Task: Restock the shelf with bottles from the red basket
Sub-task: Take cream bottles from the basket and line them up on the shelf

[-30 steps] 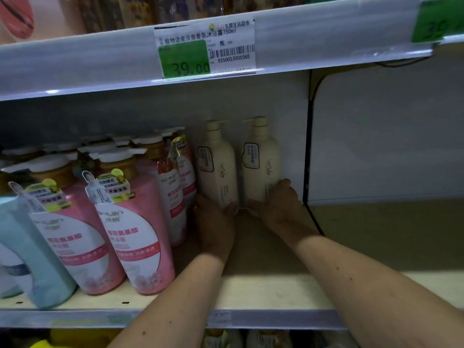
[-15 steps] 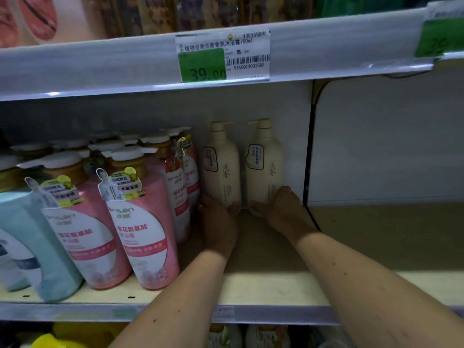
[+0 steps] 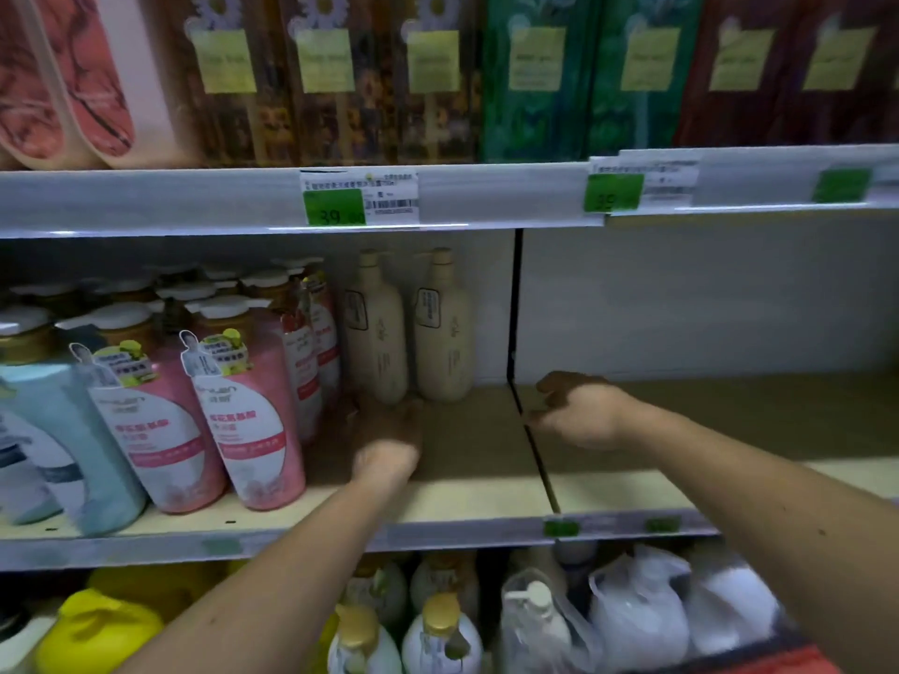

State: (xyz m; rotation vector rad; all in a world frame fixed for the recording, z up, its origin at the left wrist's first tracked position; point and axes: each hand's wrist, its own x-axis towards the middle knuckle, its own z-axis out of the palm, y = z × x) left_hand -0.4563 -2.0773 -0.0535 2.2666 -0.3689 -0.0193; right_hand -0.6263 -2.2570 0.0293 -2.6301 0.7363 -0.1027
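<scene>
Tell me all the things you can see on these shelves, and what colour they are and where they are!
cream pump bottles: two, cream, upright side by side at the back of the middle shelf
pink bottles: several, pink with white labels, in rows on the left of the middle shelf
pale blue bottle: one, pale blue, far left at the front of the middle shelf
middle shelf: one, beige board with a grey front rail
price tags: at least three, green, on the upper shelf rail
tall packs: many, brown, green, dark red and pink, on the top shelf
lower-shelf bottles: several, white and yellow, some in clear bags
left hand: one, empty, just in front of the cream pump bottles
right hand: one, empty, loosely curled, right of the black divider
</scene>
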